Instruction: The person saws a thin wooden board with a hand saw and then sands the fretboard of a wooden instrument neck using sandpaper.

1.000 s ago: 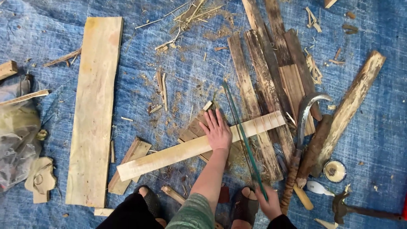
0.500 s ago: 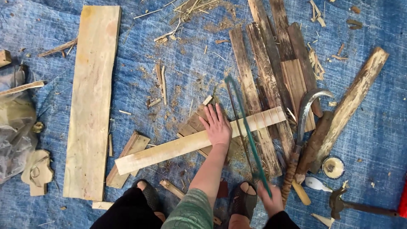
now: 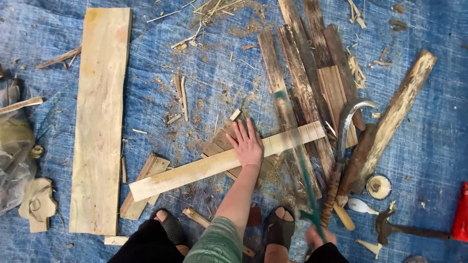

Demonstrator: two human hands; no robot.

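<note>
The widest thing in view is the blue tarp (image 3: 429, 146) – woven, creased and dusted with sawdust and splinters – which is soft footing for sawing, so anything on it could shift under pressure. On its left lies a broad pale plank (image 3: 100, 122), flat and rough-sawn, well apart from the work. Toward the upper right a fan of dark weathered boards (image 3: 302, 73) lies side by side, and a bark-edged log piece (image 3: 397, 114) slants down beside them. Across the middle runs the long pale strip (image 3: 214, 165), smooth and light-coloured, resting on short offcuts with pencil-like marks near its right end. The left hand (image 3: 248, 143) presses flat on the strip with fingers spread, gripping nothing; the right hand (image 3: 321, 238) is clenched round the handle of a thin green saw (image 3: 300, 160), whose blade is blurred and crosses the strip just beside those fingers. The likely trouble is the blade skipping sideways toward the left hand, since the strip is pinned only by a palm and sits on loose offcuts that could rock. A curved steel sickle (image 3: 348, 122) lies just right of the cut with its edge exposed – a hazard to a swinging elbow or wrist. The sandalled feet (image 3: 278, 226) sit close under the saw's path.
</note>
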